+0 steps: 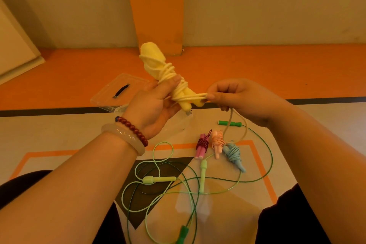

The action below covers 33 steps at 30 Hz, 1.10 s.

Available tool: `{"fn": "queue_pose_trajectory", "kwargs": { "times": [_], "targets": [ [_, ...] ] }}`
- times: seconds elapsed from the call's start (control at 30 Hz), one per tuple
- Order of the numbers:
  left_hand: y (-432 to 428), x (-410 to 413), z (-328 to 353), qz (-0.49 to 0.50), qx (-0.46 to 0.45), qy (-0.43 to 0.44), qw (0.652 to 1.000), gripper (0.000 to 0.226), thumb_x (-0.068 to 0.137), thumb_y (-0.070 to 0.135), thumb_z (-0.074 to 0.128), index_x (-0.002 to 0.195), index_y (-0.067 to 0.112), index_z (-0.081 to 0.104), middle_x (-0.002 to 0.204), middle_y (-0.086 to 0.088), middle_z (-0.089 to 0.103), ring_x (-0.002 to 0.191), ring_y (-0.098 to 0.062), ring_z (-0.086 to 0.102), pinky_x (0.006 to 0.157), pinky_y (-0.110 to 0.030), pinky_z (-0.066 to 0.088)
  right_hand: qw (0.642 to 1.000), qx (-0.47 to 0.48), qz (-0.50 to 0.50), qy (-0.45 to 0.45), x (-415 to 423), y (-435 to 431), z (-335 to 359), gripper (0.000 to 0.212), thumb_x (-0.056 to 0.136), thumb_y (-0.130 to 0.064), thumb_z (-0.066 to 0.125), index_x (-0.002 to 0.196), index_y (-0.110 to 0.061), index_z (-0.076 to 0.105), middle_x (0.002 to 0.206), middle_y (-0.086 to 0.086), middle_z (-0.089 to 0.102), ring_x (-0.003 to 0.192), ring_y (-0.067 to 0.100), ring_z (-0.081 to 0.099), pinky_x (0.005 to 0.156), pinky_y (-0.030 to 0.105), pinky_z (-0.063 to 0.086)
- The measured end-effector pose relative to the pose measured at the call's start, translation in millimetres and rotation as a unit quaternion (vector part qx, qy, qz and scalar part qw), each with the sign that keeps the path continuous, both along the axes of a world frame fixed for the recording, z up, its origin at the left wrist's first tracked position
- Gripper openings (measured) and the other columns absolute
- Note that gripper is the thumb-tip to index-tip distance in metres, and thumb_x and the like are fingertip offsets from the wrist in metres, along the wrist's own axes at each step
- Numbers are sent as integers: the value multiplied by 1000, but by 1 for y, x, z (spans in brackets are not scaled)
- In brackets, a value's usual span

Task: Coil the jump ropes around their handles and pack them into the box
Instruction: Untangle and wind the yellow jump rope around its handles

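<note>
The yellow jump rope was held above the surface, its two handles together and partly wound with cord; the left hand had its grip closed round the handles, thumb over the coils; the right hand, just beside the lower handle ends, pinched the taut free cord; a clear box lay behind the left hand; below lay coiled magenta rope, pink rope and blue rope, near a loose light green rope and dark green rope.

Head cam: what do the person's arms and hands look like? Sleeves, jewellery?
Both forearms bare, no sleeves or gloves. By the left hand, the wrist wears a dark red bead bracelet and a translucent bangle. The right hand wears nothing, no rings visible.
</note>
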<state>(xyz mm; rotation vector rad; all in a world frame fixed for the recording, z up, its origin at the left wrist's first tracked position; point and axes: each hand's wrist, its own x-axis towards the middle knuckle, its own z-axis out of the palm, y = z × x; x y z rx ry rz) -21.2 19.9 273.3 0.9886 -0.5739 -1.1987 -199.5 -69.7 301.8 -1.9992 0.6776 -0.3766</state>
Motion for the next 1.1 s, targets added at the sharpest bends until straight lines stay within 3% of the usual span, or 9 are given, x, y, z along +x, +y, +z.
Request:
{"fn": "queue_pose_trajectory", "kwargs": {
  "times": [0.13, 0.23, 0.4, 0.57, 0.67, 0.77, 0.87, 1.0, 1.1],
  "targets": [
    [0, 3, 2, 16, 5, -25, 1000, 14, 97, 6, 45, 102, 17, 53, 102, -7, 66, 95, -24, 66, 80, -42, 58, 1000, -16, -19, 7, 4, 3, -3, 20, 92, -29, 58, 94, -14, 72, 68, -14, 61, 59, -3, 48, 57, 12, 41],
    [1, -3, 1, -17, 19, -64, 998, 16, 93, 5, 41, 102, 14, 50, 104, -10, 64, 96, -27, 64, 82, -46, 54, 998, -42, -17, 40, 8, 7, -5, 24, 90, -34, 59, 92, -14, 72, 63, -11, 56, 56, -1, 44, 54, 13, 37],
    [2, -11, -4, -77, 49, -86, 992, 64, 63, 16, 46, 126, 7, 46, 88, -8, 59, 86, -28, 60, 61, -36, 53, 995, -77, -9, 61, 11, 9, -5, 17, 88, -36, 62, 89, -22, 72, 80, 1, 68, 73, 19, 58, 68, 37, 47],
    [1, -13, 2, -91, 54, -78, 991, 27, 88, 6, 37, 113, 7, 47, 83, -6, 60, 76, -21, 64, 67, -35, 51, 994, -101, -34, 22, 10, 8, -4, 10, 84, -37, 66, 82, -29, 72, 88, 8, 71, 90, 31, 64, 82, 48, 51],
    [2, -15, 5, -97, 42, -61, 993, 21, 93, 3, 30, 100, 10, 49, 75, -7, 64, 75, -21, 64, 75, -39, 49, 996, -67, -55, -8, 9, 6, -2, 10, 85, -29, 67, 85, -20, 73, 89, 6, 73, 87, 19, 68, 82, 40, 55],
    [1, -13, 7, -109, 32, -31, 993, 23, 94, 4, 28, 96, 12, 50, 65, -4, 68, 74, -21, 65, 77, -41, 50, 993, -76, -78, -34, 11, 5, -4, 13, 85, -32, 67, 84, -20, 73, 91, 16, 69, 86, 31, 63, 77, 46, 50],
    [1, -14, 3, -101, 32, -8, 994, 21, 95, 7, 30, 97, 12, 51, 76, -7, 67, 78, -23, 64, 77, -41, 50, 993, -59, -87, -48, 15, 5, -8, 12, 85, -31, 66, 82, -21, 72, 90, 13, 69, 82, 26, 62, 77, 43, 50],
    [2, -19, -3, -66, 49, -5, 997, 16, 96, 31, 48, 102, 19, 56, 88, -6, 62, 79, -20, 59, 70, -37, 54, 993, -45, -95, -59, 16, 5, -14, 35, 77, -47, 64, 87, -14, 72, 93, 25, 65, 83, 40, 57, 76, 52, 48],
    [-1, -22, -3, -29, 52, 4, 998, 18, 96, 34, 50, 101, 19, 59, 88, -6, 65, 81, -18, 63, 77, -39, 54, 993, -35, -92, -70, 18, 8, -14, 26, 85, -36, 64, 88, -12, 71, 78, 18, 62, 66, 19, 48, 63, 34, 41]
  ]
}}
